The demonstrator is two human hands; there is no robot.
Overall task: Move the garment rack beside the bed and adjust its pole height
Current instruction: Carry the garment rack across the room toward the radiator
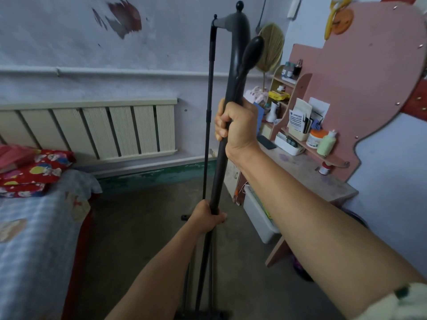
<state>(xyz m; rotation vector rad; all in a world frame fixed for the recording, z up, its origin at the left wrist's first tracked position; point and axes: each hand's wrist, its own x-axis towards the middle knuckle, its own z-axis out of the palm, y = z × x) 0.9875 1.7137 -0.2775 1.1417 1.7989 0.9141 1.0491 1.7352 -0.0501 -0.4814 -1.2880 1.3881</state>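
Note:
A black garment rack point(232, 72) stands upright on the concrete floor between the bed point(34, 232) on the left and a desk on the right. Its near pole runs up the middle of the view, and its thinner far pole point(209, 107) stands behind it, joined by a grey top bar. My right hand point(238, 125) is wrapped around the upper part of the near pole, just below a knob-ended hook. My left hand point(209, 218) grips the same pole lower down. The rack's base near the bottom edge is mostly hidden by my left arm.
A cream radiator point(97, 128) lines the back wall. Red patterned pillows point(34, 172) lie at the bed's head. A pink desk with shelves point(307, 144) full of bottles and papers stands at right, with a white storage box point(258, 215) under it.

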